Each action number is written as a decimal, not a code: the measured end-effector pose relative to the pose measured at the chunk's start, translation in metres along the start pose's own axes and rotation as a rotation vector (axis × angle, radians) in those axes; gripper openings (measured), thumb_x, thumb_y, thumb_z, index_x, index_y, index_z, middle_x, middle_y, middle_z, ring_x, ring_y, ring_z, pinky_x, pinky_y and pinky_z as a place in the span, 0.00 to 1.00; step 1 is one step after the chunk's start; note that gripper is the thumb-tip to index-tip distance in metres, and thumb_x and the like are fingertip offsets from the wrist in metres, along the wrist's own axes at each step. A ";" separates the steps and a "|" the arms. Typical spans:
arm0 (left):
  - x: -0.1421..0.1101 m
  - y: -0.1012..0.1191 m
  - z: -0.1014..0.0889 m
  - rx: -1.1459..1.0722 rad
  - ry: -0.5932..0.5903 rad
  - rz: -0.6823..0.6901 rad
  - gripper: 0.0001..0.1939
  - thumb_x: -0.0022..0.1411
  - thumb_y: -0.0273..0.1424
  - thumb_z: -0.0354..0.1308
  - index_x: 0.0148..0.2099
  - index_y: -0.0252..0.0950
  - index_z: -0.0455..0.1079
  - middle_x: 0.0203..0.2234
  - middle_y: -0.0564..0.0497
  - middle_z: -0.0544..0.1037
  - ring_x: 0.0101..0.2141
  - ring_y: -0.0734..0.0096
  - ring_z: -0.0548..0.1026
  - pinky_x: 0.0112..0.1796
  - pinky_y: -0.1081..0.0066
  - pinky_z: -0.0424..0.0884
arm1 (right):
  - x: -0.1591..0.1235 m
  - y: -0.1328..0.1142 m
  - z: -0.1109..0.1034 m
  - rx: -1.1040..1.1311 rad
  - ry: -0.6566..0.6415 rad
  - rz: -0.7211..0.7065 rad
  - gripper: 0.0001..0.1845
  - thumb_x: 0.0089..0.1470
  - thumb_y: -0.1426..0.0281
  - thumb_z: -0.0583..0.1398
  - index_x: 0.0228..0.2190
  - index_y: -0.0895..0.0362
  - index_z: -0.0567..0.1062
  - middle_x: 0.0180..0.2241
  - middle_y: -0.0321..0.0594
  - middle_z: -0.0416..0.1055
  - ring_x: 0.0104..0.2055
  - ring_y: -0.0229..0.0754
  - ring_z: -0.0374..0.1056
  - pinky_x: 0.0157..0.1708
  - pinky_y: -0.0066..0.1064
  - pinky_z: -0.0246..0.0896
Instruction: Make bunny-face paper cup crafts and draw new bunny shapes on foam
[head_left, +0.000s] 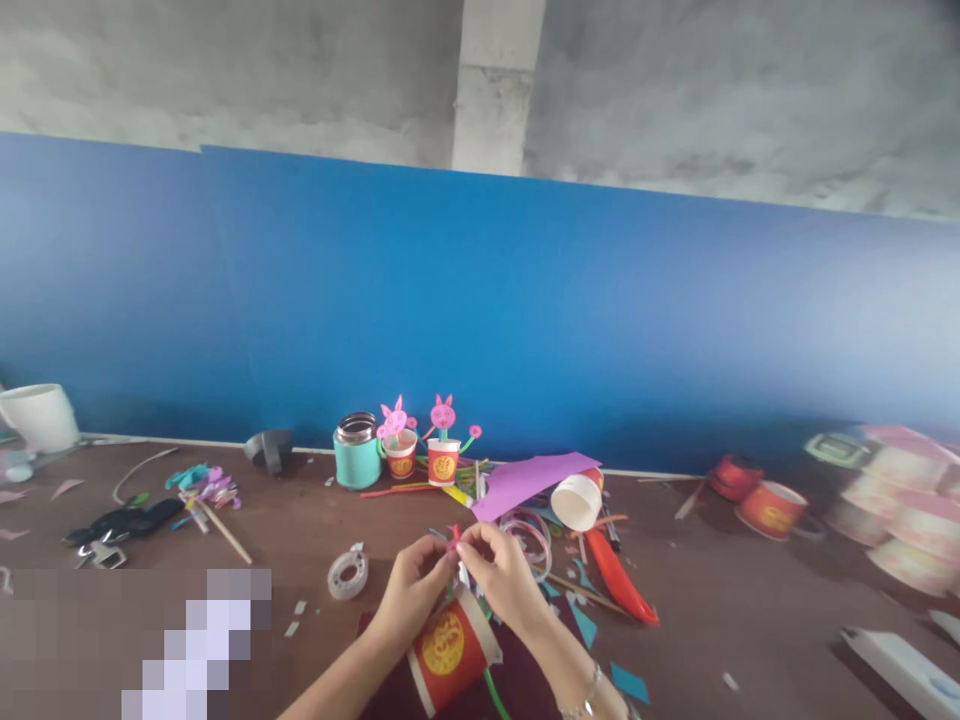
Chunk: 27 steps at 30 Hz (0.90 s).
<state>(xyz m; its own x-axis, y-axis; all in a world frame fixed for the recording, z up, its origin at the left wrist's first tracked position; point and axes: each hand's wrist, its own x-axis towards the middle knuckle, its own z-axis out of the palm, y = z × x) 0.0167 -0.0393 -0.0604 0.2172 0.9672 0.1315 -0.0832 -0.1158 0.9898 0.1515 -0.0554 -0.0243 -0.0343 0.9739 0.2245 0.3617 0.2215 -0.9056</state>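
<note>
Head view: your left hand [409,588] and right hand [506,572] are pinching a small pinkish-red piece [455,537], grip clamped on it, above a tilted red cup [446,648]. Tape roll [335,577] is lying left of you on the bench [720,610]; teal jar [358,462] is standing farther back.

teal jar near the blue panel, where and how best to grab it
Grip the teal jar around its round body, probably from the front left: it stands upright, mouth open, and a paper cup crowds its right side.
</note>
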 end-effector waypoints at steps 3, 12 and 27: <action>-0.001 0.000 0.000 -0.023 -0.003 -0.020 0.17 0.53 0.43 0.60 0.27 0.33 0.69 0.17 0.57 0.66 0.18 0.79 0.58 0.22 0.77 0.55 | 0.002 0.001 -0.002 -0.012 -0.020 0.007 0.08 0.49 0.69 0.56 0.24 0.60 0.72 0.22 0.37 0.69 0.26 0.38 0.65 0.27 0.26 0.57; -0.002 0.003 -0.001 -0.065 0.056 -0.040 0.17 0.52 0.43 0.60 0.26 0.32 0.70 0.17 0.56 0.68 0.18 0.80 0.59 0.19 0.79 0.54 | 0.004 0.002 -0.009 0.018 -0.007 0.038 0.13 0.51 0.67 0.55 0.32 0.61 0.76 0.30 0.43 0.76 0.31 0.43 0.69 0.31 0.28 0.61; -0.002 0.004 0.001 -0.106 0.111 -0.104 0.19 0.47 0.46 0.62 0.26 0.32 0.71 0.10 0.60 0.62 0.14 0.81 0.56 0.17 0.78 0.51 | 0.004 -0.002 -0.020 -0.172 -0.036 0.040 0.14 0.51 0.64 0.56 0.26 0.60 0.76 0.23 0.39 0.74 0.27 0.40 0.68 0.28 0.25 0.58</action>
<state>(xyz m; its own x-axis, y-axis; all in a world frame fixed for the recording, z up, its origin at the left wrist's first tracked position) 0.0174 -0.0416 -0.0565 0.1221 0.9924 0.0165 -0.1688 0.0044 0.9856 0.1695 -0.0533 -0.0140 -0.0483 0.9836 0.1735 0.5171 0.1733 -0.8382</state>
